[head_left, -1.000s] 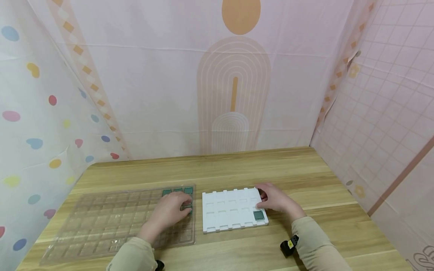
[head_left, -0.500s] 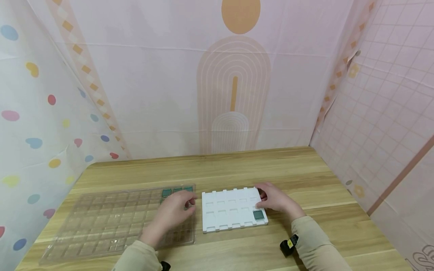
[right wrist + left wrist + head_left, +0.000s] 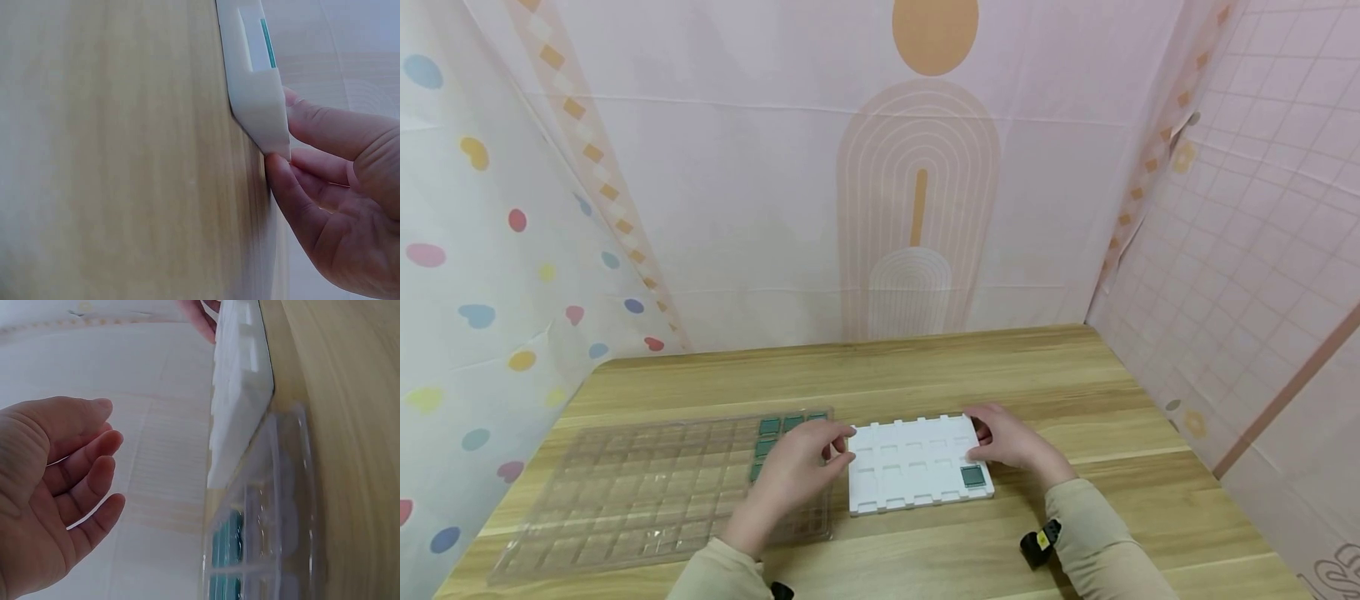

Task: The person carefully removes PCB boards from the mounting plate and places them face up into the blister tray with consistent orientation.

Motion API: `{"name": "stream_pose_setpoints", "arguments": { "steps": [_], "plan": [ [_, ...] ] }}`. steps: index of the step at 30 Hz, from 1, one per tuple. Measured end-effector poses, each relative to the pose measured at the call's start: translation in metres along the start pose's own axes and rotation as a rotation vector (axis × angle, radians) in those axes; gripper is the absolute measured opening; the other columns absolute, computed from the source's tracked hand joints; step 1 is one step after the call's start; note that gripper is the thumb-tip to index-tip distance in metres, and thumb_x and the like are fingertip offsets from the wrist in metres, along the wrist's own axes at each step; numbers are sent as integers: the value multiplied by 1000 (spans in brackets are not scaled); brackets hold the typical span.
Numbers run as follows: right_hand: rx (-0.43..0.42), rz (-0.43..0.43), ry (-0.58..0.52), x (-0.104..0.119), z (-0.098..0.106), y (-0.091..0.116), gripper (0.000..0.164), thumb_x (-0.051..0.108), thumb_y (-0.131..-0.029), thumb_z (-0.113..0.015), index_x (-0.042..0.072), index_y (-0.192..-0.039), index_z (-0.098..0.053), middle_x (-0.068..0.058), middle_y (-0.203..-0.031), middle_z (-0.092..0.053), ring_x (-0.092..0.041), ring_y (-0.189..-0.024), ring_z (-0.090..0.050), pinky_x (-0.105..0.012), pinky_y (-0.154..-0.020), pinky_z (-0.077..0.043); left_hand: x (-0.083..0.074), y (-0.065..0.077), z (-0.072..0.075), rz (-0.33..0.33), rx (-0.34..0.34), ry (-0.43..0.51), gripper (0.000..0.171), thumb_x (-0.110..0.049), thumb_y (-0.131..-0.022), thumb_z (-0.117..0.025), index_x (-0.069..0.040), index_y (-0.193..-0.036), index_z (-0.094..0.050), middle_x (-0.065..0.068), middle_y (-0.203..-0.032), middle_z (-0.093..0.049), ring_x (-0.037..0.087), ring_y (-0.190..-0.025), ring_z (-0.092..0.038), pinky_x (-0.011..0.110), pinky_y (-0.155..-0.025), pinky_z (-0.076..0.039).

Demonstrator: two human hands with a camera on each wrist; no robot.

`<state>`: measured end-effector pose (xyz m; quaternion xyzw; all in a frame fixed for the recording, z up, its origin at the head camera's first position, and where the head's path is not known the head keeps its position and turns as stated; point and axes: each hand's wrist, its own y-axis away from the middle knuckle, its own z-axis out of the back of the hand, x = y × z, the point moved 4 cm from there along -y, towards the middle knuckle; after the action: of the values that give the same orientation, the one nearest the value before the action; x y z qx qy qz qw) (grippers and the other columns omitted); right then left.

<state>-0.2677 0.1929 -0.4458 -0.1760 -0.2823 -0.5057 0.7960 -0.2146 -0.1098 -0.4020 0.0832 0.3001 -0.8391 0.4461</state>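
A white slotted tray (image 3: 887, 490) lies on the table, with one square green chip (image 3: 973, 476) in its front right slot. My right hand (image 3: 1011, 440) pinches the tray's right end between thumb and fingers; the right wrist view shows thumb above and a finger below the white edge (image 3: 259, 103). My left hand (image 3: 801, 467) hovers over the gap between the trays, near the white tray's left edge. Its fingers are loosely bent in the left wrist view, thumb and fingertips (image 3: 112, 440) holding nothing visible. Several green chips (image 3: 769, 427) sit in the clear tray's right-hand columns, partly hidden by this hand.
The large clear plastic tray (image 3: 625, 492) with many small pockets spreads over the left of the wooden table (image 3: 925, 375). Its right rim lies close beside the white tray. Patterned cloth (image 3: 760, 208) hangs behind the table and at both sides.
My left hand has moved right, from over the chips in the clear tray to the white tray's left edge, uncovering more chips. My right hand has kept its grip on the white tray.
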Motion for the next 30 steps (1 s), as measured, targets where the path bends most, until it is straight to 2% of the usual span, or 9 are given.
{"name": "stream_pose_setpoints", "arguments": {
  "steps": [6,14,24,30],
  "plan": [
    [3,-3,12,0,-1,1,67,7,-81,-81,-11,-137,-49,-17,-117,-55,-20,-93,-56,-34,-80,-50,-10,-4,-3,-46,-22,16,26,-9,-80,-81,-6,-105,-73,-5,-82,-62,9,-69,-54,22,-58,-45],
    [5,-6,5,2,0,1,66,7,-81,-81,-11,-136,-49,-16,-115,-56,-20,-93,-56,-34,-79,-50,-24,-9,-11,-180,-135,21,28,-8,-77,-83,-5,-103,-71,-2,-82,-63,12,-69,-58,25,-63,-49],
    [-2,-18,0,0,-1,0,66,7,-81,-81,-9,-137,-50,-17,-117,-55,-19,-92,-55,-35,-80,-50,-44,-15,-26,-254,-181,-1,31,-13,-75,-86,-8,-101,-71,-2,-84,-65,15,-78,-60,32,-71,-51],
    [0,-9,6,0,-1,0,64,7,-82,-81,-10,-135,-51,-16,-115,-55,-20,-92,-55,-35,-80,-50,-54,-18,-38,-275,-159,-57,32,-18,-75,-86,-11,-102,-71,-3,-89,-66,18,-87,-62,35,-77,-52]
  ]
}}
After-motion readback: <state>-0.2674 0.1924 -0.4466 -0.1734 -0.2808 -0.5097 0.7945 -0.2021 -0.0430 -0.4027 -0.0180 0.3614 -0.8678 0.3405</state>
